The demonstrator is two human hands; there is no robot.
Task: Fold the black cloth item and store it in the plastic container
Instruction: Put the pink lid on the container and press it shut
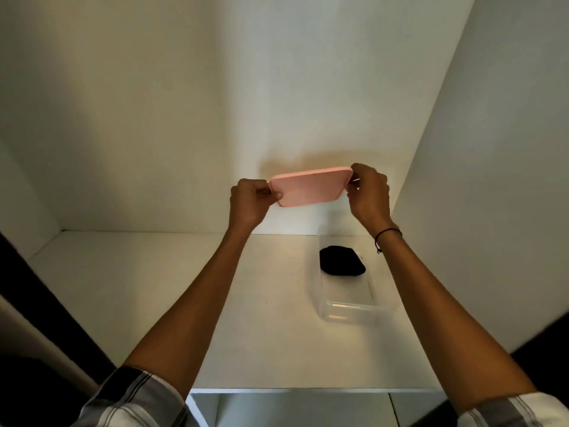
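A folded black cloth [341, 261] lies inside a clear plastic container [348, 312] that stands open on the white shelf, at its far end. Above and behind the container I hold a pink lid [311, 187] in the air, nearly flat and slightly tilted. My left hand [251, 200] pinches the lid's left end. My right hand [368, 189] grips its right end; a dark band circles that wrist.
The white shelf surface [184, 288] is boxed in by a back wall and side panels left and right. Its front edge [308, 389] runs across the bottom, with lower compartments beneath. Striped sleeves show at both lower corners.
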